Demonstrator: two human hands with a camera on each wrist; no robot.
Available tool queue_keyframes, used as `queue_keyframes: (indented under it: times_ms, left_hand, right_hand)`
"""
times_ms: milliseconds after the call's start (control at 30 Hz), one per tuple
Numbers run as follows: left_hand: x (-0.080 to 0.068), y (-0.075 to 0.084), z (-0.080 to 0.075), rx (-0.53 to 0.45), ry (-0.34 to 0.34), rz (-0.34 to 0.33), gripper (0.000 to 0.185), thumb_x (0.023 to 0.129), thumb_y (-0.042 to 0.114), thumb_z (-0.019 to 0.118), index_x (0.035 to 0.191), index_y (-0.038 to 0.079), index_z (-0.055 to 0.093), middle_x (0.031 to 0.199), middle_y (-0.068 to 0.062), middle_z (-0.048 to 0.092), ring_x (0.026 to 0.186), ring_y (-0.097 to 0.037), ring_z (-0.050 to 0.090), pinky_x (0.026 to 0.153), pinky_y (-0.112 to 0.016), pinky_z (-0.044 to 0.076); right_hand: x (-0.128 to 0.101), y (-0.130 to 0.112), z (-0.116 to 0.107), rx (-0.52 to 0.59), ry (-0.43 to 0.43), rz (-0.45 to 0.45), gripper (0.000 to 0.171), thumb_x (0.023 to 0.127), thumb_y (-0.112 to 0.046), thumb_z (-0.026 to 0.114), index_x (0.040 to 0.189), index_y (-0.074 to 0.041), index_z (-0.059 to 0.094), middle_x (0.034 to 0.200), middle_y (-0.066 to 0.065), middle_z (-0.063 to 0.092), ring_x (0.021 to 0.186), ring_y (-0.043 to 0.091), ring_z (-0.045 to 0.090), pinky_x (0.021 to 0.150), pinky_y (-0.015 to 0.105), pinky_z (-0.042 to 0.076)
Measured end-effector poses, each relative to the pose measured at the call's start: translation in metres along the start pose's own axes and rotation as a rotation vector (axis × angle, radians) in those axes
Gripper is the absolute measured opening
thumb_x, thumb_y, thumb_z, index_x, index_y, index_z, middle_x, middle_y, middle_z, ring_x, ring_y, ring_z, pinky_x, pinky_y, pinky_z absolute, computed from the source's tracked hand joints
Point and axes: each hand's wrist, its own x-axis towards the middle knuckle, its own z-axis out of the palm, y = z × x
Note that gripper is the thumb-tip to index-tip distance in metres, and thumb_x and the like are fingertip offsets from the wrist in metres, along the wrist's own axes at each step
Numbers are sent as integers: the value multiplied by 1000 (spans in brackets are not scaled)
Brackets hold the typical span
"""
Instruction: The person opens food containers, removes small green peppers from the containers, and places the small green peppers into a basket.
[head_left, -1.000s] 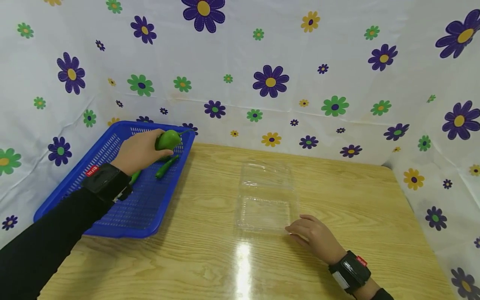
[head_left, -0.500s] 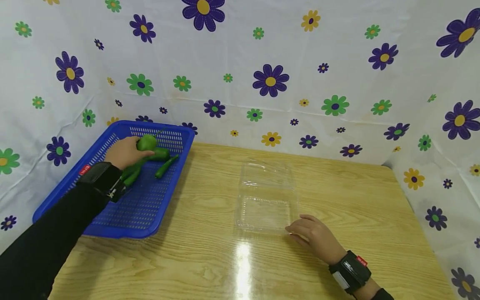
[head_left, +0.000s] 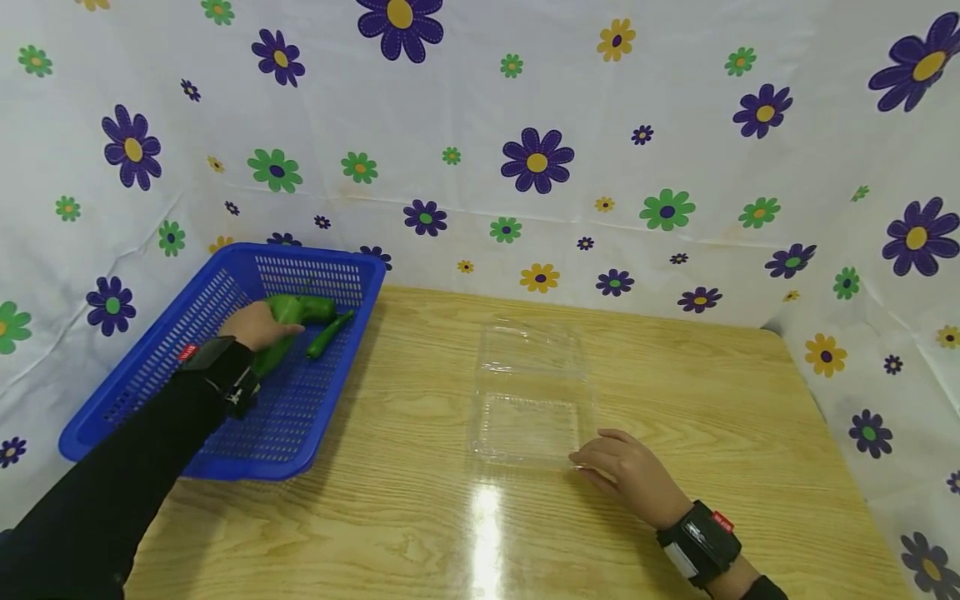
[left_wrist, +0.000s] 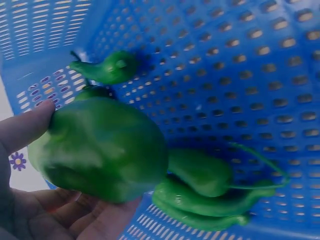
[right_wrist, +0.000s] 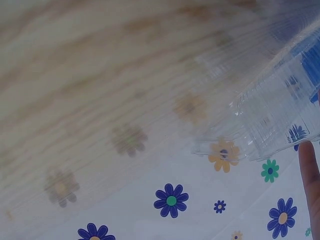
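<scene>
Inside the blue basket my left hand [head_left: 255,325] grips a rounded green pepper [left_wrist: 100,150], its thumb on one side and its fingers curled under the other. Close by in the basket lie other green peppers [left_wrist: 200,172], one with a long thin stem, and long green chillies [left_wrist: 200,200]. In the head view a slim green chilli [head_left: 330,335] lies near the basket's right wall. On the right, my right hand [head_left: 633,475] rests with its fingertips touching the near right corner of a clear plastic clamshell box [head_left: 532,425], whose lid lies folded back.
The blue perforated basket [head_left: 345,400] stands at the left of the wooden table [head_left: 420,517]. A white flowered cloth [head_left: 465,108] hangs behind and at both sides. The table's rounded far right corner [head_left: 768,337] meets the cloth.
My left hand has moved left and down into the basket, lowering a green pepper it held above the far right part. The right hand and the clear box have stayed in place.
</scene>
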Motion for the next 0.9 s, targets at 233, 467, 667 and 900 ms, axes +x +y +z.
queue_keyframes:
  times_ms: [233, 467, 667, 900]
  left_hand:
    - [-3, -4, 11, 29, -45, -28, 41, 87, 40, 58, 70, 4, 47, 66, -6, 43, 63, -21, 46, 55, -30, 38]
    - [-5, -5, 22, 62, -96, -32, 39, 87, 39, 57, 67, 8, 46, 63, -3, 43, 60, -19, 46, 55, -29, 39]
    - [-10, -1, 23, 81, -102, -18, 49, 88, 38, 57, 89, -11, 58, 76, -16, 56, 70, -27, 55, 63, -39, 47]
    - [-18, 5, 25, 88, -113, -14, 39, 88, 36, 57, 62, 10, 44, 61, -2, 41, 59, -19, 47, 55, -31, 41]
  right_hand:
    - [1, 0, -1, -7, -19, 15, 31, 62, -7, 83, 90, -13, 71, 86, -6, 70, 83, 11, 65, 87, 37, 51]
    - [1, -1, -2, -4, -26, 22, 31, 63, -6, 83, 90, -13, 71, 86, -6, 70, 83, 11, 65, 87, 37, 51]
    - [1, 0, -2, -3, -21, 24, 30, 63, -6, 83, 90, -14, 71, 85, -6, 70, 82, 10, 65, 87, 37, 51]
    - [1, 1, -1, 1, -23, 27, 30, 64, -7, 83, 90, -14, 71, 85, -7, 70, 82, 9, 65, 87, 37, 51]
